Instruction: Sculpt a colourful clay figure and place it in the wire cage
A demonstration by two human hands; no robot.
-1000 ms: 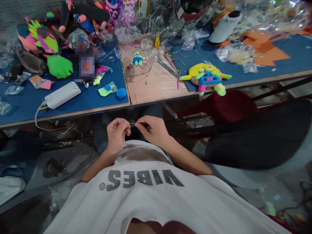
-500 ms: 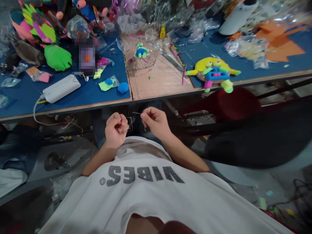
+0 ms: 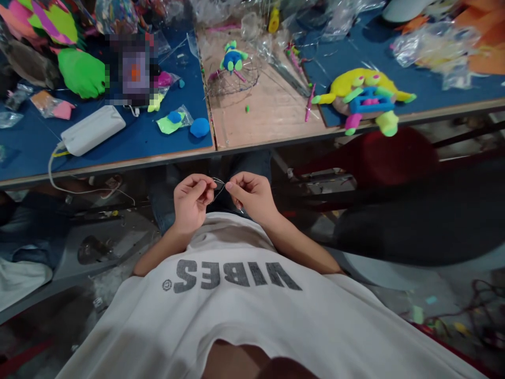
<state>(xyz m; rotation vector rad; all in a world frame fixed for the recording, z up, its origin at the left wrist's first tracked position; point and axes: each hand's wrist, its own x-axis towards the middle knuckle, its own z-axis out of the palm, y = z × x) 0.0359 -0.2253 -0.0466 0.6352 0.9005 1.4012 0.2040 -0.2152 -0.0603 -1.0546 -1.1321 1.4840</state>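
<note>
Over my lap, below the table's front edge, my left hand (image 3: 193, 199) and my right hand (image 3: 252, 195) face each other. A thin silvery wire (image 3: 219, 182) spans the narrow gap between them. Its left part is pinched between my left thumb and fingers. My right thumb and forefinger pinch its other side, and a short bit pokes out under the right fingers. Much of the wire is hidden inside both hands. On the table ahead, a small blue and green clay figure (image 3: 233, 58) stands by a round wire frame (image 3: 248, 79).
A yellow clay crab-like figure (image 3: 363, 95) sits at the table's right front edge. At left lie a white power adapter (image 3: 93, 130) with a cable, a blue clay lump (image 3: 199, 127) and a green clay piece (image 3: 82, 73). A dark red stool (image 3: 394, 158) stands under the table.
My left hand has turned and its fingers have opened out from a curl into a pinch on the wire. Both hands are closer together. The view has tilted slightly downward.
</note>
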